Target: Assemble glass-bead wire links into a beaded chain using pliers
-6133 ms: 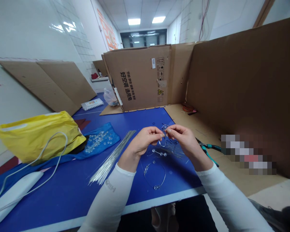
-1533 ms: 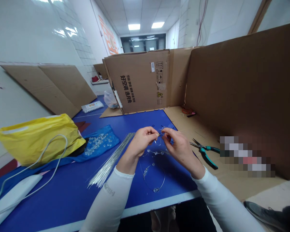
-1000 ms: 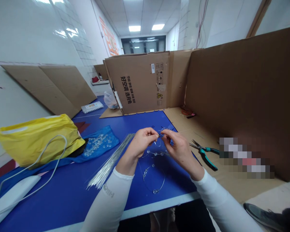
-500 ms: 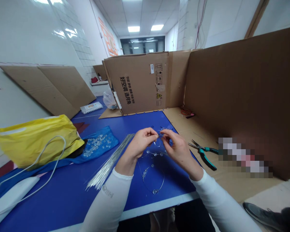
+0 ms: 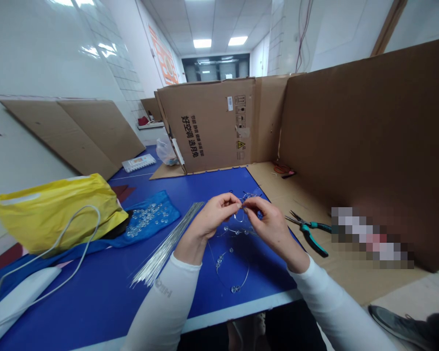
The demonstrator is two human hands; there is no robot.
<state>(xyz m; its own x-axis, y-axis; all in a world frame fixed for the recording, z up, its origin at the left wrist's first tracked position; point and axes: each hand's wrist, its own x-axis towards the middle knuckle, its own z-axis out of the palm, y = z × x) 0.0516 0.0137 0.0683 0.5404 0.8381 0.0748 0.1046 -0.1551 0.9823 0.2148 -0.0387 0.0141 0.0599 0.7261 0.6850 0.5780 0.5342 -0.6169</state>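
Observation:
Over the blue table, my left hand [image 5: 219,213] pinches a thin wire [image 5: 238,218] that forms a small loop beneath the fingertips. My right hand [image 5: 265,219] is closed at the same wire, its thumb and forefinger touching or nearly touching my left fingertips. Below both hands, wire strung with clear beads [image 5: 235,289] curves across the table. Left of my left wrist lies a bundle of straight silvery wires [image 5: 168,243]. Clear loose beads [image 5: 146,218] rest on a blue cloth [image 5: 171,212].
Green-handled pliers [image 5: 309,234] lie on cardboard to the right. A yellow bag [image 5: 58,209] and a white cable [image 5: 68,229] are at the left. Tall cardboard panels [image 5: 219,126] stand behind and to the right. A shoe [image 5: 398,324] shows at the lower right.
My right thumb and forefinger have closed together and moved slightly left, nearer my left fingertips. The beaded wire just below my hands has shifted slightly right.

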